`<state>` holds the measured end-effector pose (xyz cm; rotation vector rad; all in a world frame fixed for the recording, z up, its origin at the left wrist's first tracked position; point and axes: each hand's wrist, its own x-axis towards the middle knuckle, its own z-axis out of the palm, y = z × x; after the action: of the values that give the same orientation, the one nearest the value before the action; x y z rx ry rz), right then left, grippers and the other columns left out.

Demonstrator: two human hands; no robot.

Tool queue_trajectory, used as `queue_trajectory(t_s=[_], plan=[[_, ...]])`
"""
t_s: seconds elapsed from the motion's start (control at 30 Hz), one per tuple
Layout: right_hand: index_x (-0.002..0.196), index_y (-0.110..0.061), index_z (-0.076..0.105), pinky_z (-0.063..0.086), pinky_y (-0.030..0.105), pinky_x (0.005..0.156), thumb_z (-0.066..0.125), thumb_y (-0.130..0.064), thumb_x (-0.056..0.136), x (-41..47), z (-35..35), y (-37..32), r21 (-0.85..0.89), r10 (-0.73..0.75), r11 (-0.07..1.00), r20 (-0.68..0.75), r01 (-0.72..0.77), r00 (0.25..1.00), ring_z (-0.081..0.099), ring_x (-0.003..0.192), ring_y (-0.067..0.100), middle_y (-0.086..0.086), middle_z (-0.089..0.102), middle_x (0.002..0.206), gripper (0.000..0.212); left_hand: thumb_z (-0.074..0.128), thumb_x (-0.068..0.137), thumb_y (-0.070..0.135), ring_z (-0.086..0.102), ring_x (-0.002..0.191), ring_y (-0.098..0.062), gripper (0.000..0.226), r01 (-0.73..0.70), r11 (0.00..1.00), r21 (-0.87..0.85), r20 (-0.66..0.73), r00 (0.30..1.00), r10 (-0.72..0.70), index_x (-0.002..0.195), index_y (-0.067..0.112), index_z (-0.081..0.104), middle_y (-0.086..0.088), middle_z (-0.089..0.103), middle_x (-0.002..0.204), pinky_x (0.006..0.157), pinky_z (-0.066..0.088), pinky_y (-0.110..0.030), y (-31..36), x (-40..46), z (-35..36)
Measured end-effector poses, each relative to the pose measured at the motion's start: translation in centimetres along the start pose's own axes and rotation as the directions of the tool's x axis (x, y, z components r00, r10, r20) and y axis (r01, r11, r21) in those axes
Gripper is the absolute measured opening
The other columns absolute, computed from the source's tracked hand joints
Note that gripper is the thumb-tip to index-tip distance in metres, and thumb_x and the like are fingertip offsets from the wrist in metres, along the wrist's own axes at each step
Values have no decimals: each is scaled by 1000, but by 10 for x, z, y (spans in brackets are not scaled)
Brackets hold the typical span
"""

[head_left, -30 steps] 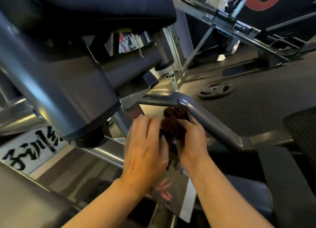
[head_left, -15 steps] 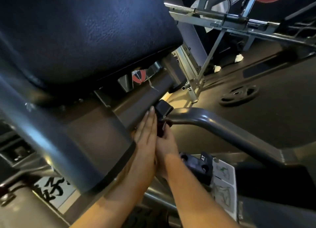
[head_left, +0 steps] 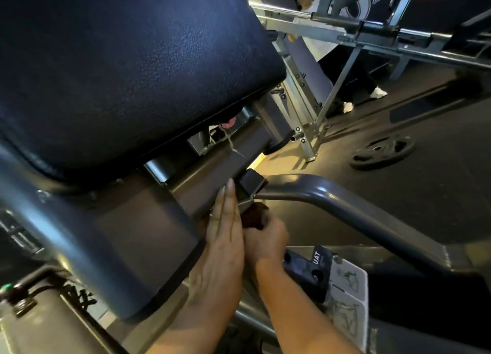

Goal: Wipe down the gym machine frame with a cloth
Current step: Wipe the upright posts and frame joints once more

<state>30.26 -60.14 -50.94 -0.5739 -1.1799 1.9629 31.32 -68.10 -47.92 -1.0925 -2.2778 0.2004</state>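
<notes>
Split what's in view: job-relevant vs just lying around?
In the job:
- cloth, dark, bunched in the right hand
- left hand, fingers straight, flat against the frame
- grey frame tube
- black end cap by the fingertips

Lying about:
- weight plate flat on the floor
- instruction placard
- seat pad
- barbell rack behind

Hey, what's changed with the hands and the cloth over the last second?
Both hands moved up from the open curved tube to under the seat pad. The left hand, which had been gripping the cloth too, let go and now lies flat against the frame beam. The right hand still holds the cloth, now beneath the black end cap. The weight plate hasn't moved.
</notes>
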Motion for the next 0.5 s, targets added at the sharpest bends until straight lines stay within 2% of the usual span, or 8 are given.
queue_trajectory(t_s=[0.07, 0.1, 0.17, 0.23, 0.3, 0.37, 0.43, 0.5], plan=[[113, -22, 59, 46, 31, 98, 60, -1, 88, -7, -12, -14, 252, -28, 963, -258, 95, 966, 57, 113, 13, -5, 62, 113, 32, 21, 87, 6, -53, 124, -6, 87, 55, 994, -96, -4, 998, -56, 123, 15, -57, 5, -62, 132, 122, 16, -33, 12, -4, -16], [114, -26, 57, 45, 30, 99, 60, -4, 90, -10, -17, -27, 361, -102, 912, -259, 195, 960, 56, 113, 10, -6, 61, 116, 33, 22, 89, 7, -52, 124, -2, 87, 46, 988, -148, -25, 998, -50, 125, 20, -56, 10, -61, 132, 122, 11, -32, 20, -4, -25], [108, -29, 60, 50, 26, 93, 59, -11, 93, -10, -22, -55, 435, -314, 854, -8, 286, 949, 62, 105, 6, -5, 67, 110, 23, 33, 101, 19, -26, 143, -3, 88, 115, 962, -246, -60, 989, -134, 132, 36, -48, 19, -44, 147, 117, 8, -27, 25, -5, -30], [105, -34, 64, 51, 27, 93, 58, -24, 94, -8, -17, -75, 325, -395, 898, 300, 296, 868, 63, 102, 6, -6, 69, 106, 16, 35, 101, 31, 31, 140, -15, 70, 202, 926, -320, -74, 969, -237, 149, 41, -16, 9, 5, 161, 114, 28, -32, 29, -7, -31], [111, -46, 59, 39, 43, 108, 53, -45, 89, -1, -13, -81, 140, -375, 927, 372, 348, 849, 57, 115, 7, -14, 66, 114, 23, 53, 84, 19, 52, 126, -25, 82, 141, 964, -224, -121, 978, -171, 153, 20, 11, -14, 18, 159, 104, 43, -36, 33, -11, -34], [120, -46, 53, 34, 50, 111, 52, -45, 88, 8, -16, -81, 82, -330, 943, 357, 323, 874, 54, 122, 10, -14, 64, 120, 32, 59, 66, 3, 49, 128, -31, 91, 49, 991, -124, -216, 973, -76, 147, 5, 18, -21, 26, 153, 93, 50, -44, 31, -11, -54], [110, -39, 57, 45, 42, 103, 57, -26, 94, 9, -20, -77, 115, -282, 959, 327, 258, 902, 58, 115, 11, -11, 64, 114, 20, 54, 61, 3, 42, 134, -36, 81, -12, 997, 78, -195, 980, 27, 139, -4, 39, -25, 44, 143, 92, 46, -57, 24, -5, -84], [101, -41, 60, 50, 29, 94, 58, -11, 94, -2, -19, -76, 138, -388, 922, 306, 362, 869, 59, 109, 4, -14, 64, 109, 31, 60, 60, 11, 50, 128, -37, 73, 1, 954, 299, -47, 999, 14, 132, -3, 54, -23, 54, 136, 96, 47, -50, 20, 5, -113]])
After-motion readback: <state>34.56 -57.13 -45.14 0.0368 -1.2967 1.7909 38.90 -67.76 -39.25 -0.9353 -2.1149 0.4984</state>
